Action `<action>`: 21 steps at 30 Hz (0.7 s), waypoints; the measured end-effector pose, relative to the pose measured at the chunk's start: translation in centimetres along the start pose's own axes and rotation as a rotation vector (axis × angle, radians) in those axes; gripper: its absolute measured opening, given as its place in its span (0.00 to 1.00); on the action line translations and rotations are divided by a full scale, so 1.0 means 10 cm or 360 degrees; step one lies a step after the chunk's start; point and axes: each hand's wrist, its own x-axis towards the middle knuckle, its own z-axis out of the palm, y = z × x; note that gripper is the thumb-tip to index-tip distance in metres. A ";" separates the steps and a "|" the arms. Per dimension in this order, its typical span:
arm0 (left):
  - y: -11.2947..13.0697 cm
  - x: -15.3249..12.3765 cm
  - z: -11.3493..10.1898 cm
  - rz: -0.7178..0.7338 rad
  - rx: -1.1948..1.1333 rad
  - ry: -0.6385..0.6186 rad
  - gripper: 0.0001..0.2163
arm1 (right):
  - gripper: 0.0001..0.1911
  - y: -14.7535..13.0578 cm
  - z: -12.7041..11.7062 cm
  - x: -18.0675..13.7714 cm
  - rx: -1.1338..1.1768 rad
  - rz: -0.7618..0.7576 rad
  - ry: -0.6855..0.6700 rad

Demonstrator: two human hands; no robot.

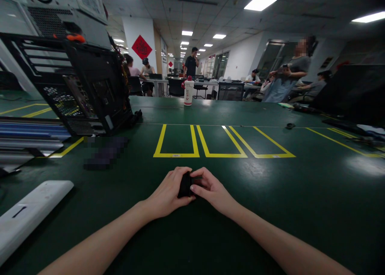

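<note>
Small black object (pixel 184 186), one: set centrally over the near part of the green table (pixel 270 198), between two bare hands; contact with the surface unclear. Left hand (pixel 170 190): fingers and thumb clasped about it. Right hand (pixel 215 190): fingers bent at its right edge; grip or light touch, cannot tell. Handling note: a steady left hold, light right fingertips and low carriage would likely serve best. Beyond: three yellow tape outlines (pixel 226 155); computer case (pixel 116 86), at left; white bottle (pixel 188 93), upright; standing person (pixel 190 65), background.
</note>
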 end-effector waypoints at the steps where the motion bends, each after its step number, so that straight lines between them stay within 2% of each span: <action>1: -0.01 0.00 0.01 0.0007 0.0003 0.0011 0.26 | 0.14 0.00 0.00 0.00 -0.0015 -0.0008 0.0012; 4: -0.02 0.00 0.02 0.0027 0.0010 0.0055 0.27 | 0.17 0.00 0.00 0.01 -0.0063 -0.0018 0.0031; 8: 0.00 0.00 0.01 0.0018 0.0005 0.0017 0.26 | 0.14 0.02 0.00 0.01 -0.0043 -0.0048 -0.0030; 16: 0.02 0.00 -0.01 0.0013 0.0015 0.0020 0.26 | 0.12 0.03 0.00 0.01 0.0023 -0.0011 0.0001; 21: 0.01 0.00 0.00 -0.0013 0.0006 0.0007 0.26 | 0.16 0.01 0.00 0.00 -0.0061 0.0000 0.0025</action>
